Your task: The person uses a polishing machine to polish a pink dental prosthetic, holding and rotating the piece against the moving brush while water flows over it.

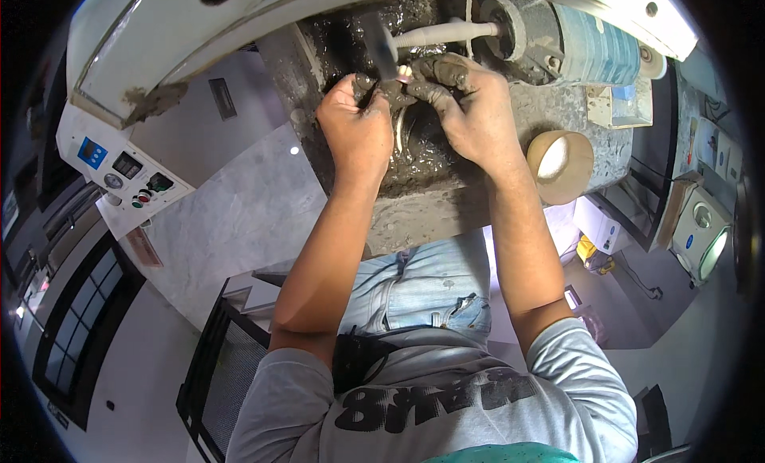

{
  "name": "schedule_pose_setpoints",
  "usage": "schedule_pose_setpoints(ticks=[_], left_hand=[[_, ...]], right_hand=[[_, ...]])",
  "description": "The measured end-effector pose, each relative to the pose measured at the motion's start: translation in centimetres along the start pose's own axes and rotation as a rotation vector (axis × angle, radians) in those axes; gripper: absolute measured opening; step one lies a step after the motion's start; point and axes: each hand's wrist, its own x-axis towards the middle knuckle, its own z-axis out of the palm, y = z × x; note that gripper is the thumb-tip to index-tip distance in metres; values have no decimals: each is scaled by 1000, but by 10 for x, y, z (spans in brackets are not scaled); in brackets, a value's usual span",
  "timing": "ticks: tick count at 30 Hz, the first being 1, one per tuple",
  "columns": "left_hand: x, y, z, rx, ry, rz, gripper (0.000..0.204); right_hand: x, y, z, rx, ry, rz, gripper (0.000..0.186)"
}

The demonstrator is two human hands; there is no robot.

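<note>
A small denture piece (405, 74), pink with white teeth, is pinched between my two hands. My left hand (360, 130) grips its left side with closed fingers, and my right hand (472, 104) holds it from the right, fingers curled. Dark wet paste coats the fingertips of both. Right at the denture is a grey polishing wheel (381, 47), blurred as if turning; I cannot tell whether they touch. The wheel sits on a pale spindle (446, 35) coming from a blue motor (599, 45). Beneath my hands lies a trough (430, 176) of wet grey slurry.
A beige bowl (580, 174) with white contents stands by my right forearm. Behind it is a small clear box (621, 108). A white hood (239, 21) arches over the far side. At the left is a control panel (127, 172) with buttons.
</note>
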Motion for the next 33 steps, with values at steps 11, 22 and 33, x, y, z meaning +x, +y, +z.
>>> schedule_pose_setpoints(ticks=[11, 22, 33], left_hand=[[-7, -5, 3, 65, 28, 111, 13], [-2, -2, -1, 76, 41, 40, 20], [-4, 10, 5, 0, 15, -1, 13]], right_hand=[[2, 8, -10, 16, -27, -46, 26], [3, 0, -3, -12, -61, 14, 25], [-5, -2, -6, 137, -54, 130, 28]])
